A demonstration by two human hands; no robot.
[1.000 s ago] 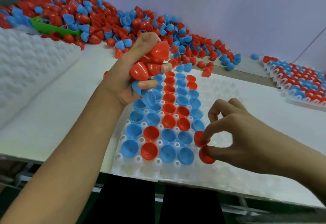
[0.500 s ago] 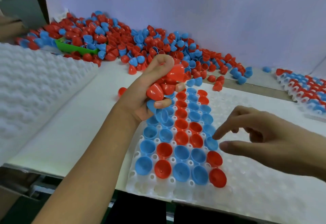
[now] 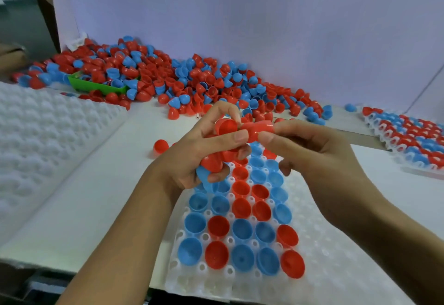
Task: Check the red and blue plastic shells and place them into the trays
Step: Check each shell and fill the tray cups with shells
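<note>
The right hand (image 3: pixel 310 153) has risen from the tray (image 3: pixel 336 264) to pinch a red shell (image 3: pixel 258 128).

White table (image 3: pixel 79 199) carried a white tray (image 3: pixel 322 268) at near edge, partly filled with red and blue shells. Stack of empty trays (image 3: pixel 43 141) lay left; filled tray (image 3: pixel 408 136) far right. Loose shell pile (image 3: pixel 192 81) and green scoop (image 3: pixel 96 86) sat along back; one stray red shell (image 3: pixel 161 146) lay apart.
</note>
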